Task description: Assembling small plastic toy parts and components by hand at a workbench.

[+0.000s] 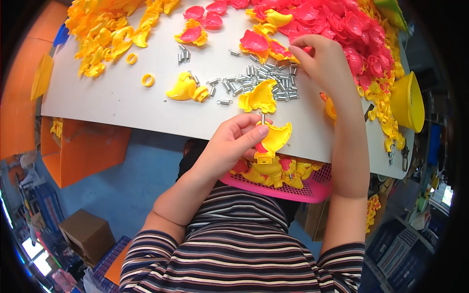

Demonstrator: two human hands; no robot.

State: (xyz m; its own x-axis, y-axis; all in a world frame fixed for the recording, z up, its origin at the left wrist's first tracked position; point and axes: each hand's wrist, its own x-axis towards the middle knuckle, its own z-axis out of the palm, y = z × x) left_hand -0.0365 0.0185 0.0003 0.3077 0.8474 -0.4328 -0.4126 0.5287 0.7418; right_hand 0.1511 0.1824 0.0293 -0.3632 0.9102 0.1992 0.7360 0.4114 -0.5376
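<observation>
My left hand grips a yellow plastic half shell, hollow side up, near the table's front edge. A small metal spring stands up by the thumb tip, and some red shows inside the shell. Farther off to the right, my right hand has thumb and forefinger pinched at the end of a yellow-and-red plastic piece; its other fingers are partly hidden. Between the hands lie a heap of metal springs and another yellow half shell. A closed yellow plastic figure part rests to the left.
Red plastic shells are heaped at the far right, yellow parts at the far left. A pink basket with yellow-and-red pieces sits below the table edge, against my lap. A yellow container tilts at the right; an orange bin stands left.
</observation>
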